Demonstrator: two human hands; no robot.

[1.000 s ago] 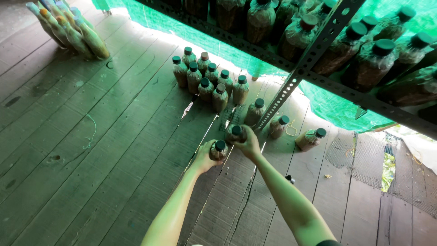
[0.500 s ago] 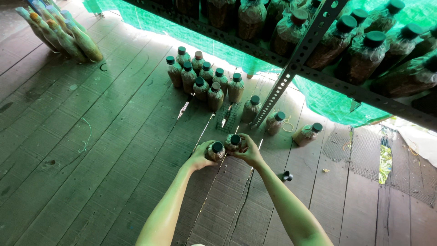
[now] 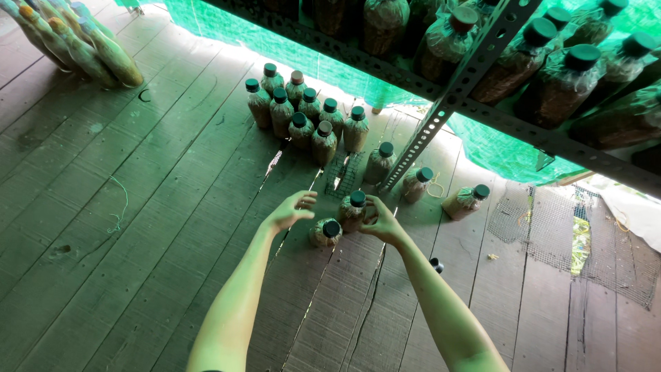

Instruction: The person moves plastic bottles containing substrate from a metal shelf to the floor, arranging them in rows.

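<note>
Currently right hand [image 3: 383, 222] cupping upright brown substrate-filled plastic bottle with dark green cap [image 3: 354, 210] on wooden plank floor [image 3: 138, 207]. Left hand [image 3: 289, 211] hovering open, empty, just left of second capped bottle [image 3: 325, 232], long axis vertical.

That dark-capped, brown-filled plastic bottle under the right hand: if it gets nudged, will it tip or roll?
The dark-capped, brown-filled plastic bottle stands upright on the plank floor, tall and narrow, so it could tip. Its round body would probably roll once down. Packed full, it likely feels heavy. The right hand touches it.
</note>
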